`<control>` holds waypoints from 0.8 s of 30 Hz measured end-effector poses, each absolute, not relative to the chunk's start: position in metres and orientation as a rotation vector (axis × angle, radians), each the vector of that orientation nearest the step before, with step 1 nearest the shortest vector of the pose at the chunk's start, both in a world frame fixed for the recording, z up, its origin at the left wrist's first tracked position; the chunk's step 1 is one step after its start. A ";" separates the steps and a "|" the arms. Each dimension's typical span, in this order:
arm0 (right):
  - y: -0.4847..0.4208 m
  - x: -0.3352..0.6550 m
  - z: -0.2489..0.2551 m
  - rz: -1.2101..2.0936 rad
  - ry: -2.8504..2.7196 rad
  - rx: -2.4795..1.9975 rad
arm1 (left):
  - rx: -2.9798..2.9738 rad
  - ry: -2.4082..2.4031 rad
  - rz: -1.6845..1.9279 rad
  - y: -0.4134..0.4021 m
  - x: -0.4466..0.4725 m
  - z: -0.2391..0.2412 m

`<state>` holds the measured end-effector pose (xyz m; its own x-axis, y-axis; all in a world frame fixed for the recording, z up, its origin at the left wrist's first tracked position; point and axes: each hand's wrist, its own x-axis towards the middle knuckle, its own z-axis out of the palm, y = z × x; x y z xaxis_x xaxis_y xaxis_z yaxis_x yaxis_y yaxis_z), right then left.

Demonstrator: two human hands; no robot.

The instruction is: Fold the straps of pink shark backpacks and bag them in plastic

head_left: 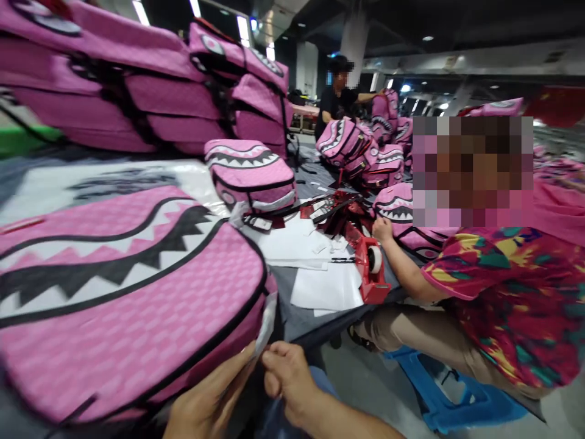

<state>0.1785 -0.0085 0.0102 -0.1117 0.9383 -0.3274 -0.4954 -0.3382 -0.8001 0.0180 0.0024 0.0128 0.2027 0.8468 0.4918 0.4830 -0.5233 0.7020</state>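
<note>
The right hand [287,377] has its fingers curled narrow, and its thumb and forefinger seem to pinch a strip of clear plastic film [265,323] at the edge of the pack. The left hand's fingers [214,390] lie spread and nearly flat along the lower edge of the pack, just beside the film; whether they grip anything cannot be told.

That pack, a pink backpack [123,292] with a printed shark mouth, fills the lower left of the frame and rests on the bench. Its padded, quilted shell looks fairly light and semi-stiff, and it should hold its shape. The black-piped edge looks the firmest place to take hold, while the film looks thin, slippery and easily torn.

Past the pack, toward the center, a smaller pink backpack [249,174] sits with tags hanging from it. Loose white paper sheets [320,286] and a red tape dispenser [371,265] lie to its right, with a heap of red and black straps [336,210] above them. A co-worker's hand [382,230] rests by the dispenser, and that person sits at the right on a blue stool [441,390]. Tall stacks of pink backpacks [137,91] rise at the upper left, and another worker [338,94] stands at the far end of the bench.
</note>
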 end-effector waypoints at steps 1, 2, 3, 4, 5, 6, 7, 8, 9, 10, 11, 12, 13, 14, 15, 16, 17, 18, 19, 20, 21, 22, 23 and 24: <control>-0.012 0.180 0.016 1.716 -0.582 -0.936 | 2.101 1.210 1.255 0.000 0.020 0.017; -0.014 0.182 0.021 1.762 -0.536 -0.856 | 2.113 1.170 1.260 -0.001 0.022 0.021; -0.015 0.183 0.025 1.811 -0.496 -0.791 | 2.122 1.127 1.269 -0.002 0.023 0.025; -0.015 0.184 0.029 1.859 -0.466 -0.746 | 2.121 1.088 1.281 -0.002 0.023 0.027; -0.015 0.184 0.032 1.900 -0.452 -0.715 | 2.115 1.062 1.286 -0.002 0.023 0.029; -0.014 0.185 0.033 1.930 -0.448 -0.694 | 2.109 1.051 1.283 -0.001 0.022 0.031; -0.013 0.185 0.032 1.951 -0.451 -0.683 | 2.111 1.046 1.274 -0.001 0.022 0.033; -0.013 0.186 0.031 1.966 -0.457 -0.683 | 2.125 1.044 1.262 -0.002 0.022 0.035; -0.014 0.187 0.029 1.972 -0.464 -0.693 | 2.147 1.046 1.244 -0.002 0.024 0.038; -0.015 0.188 0.026 1.970 -0.469 -0.708 | 2.176 1.041 1.223 -0.003 0.025 0.042; -0.017 0.189 0.024 1.959 -0.468 -0.724 | 2.202 1.030 1.215 -0.004 0.028 0.046; -0.018 0.191 0.022 1.949 -0.461 -0.734 | 2.220 1.018 1.218 -0.004 0.030 0.050; -0.019 0.193 0.020 1.945 -0.451 -0.735 | 2.226 1.013 1.230 -0.004 0.033 0.053; -0.019 0.194 0.018 1.948 -0.439 -0.724 | 2.215 1.027 1.248 -0.003 0.035 0.056; -0.018 0.196 0.016 1.961 -0.429 -0.699 | 2.189 1.060 1.259 -0.003 0.037 0.057; -0.016 0.197 0.015 1.986 -0.426 -0.660 | 2.152 1.112 1.254 -0.002 0.038 0.057; -0.014 0.198 0.013 2.018 -0.428 -0.607 | 2.100 1.174 1.232 -0.001 0.038 0.056; -0.011 0.198 0.011 2.054 -0.435 -0.542 | 2.041 1.229 1.207 -0.001 0.038 0.055; -0.007 0.197 0.008 2.087 -0.444 -0.464 | 1.986 1.268 1.191 -0.001 0.037 0.053; -0.004 0.195 0.004 2.120 -0.452 -0.385 | 1.944 1.292 1.191 -0.001 0.036 0.052; -0.001 0.193 0.000 2.149 -0.452 -0.316 | 1.914 1.308 1.206 -0.001 0.035 0.050; 0.003 0.191 -0.006 2.174 -0.442 -0.263 | 1.895 1.318 1.227 -0.001 0.034 0.050; 0.007 0.189 -0.011 2.195 -0.422 -0.225 | 1.888 1.326 1.242 -0.001 0.032 0.049; 0.010 0.186 -0.017 2.210 -0.397 -0.199 | 1.890 1.336 1.237 0.000 0.031 0.049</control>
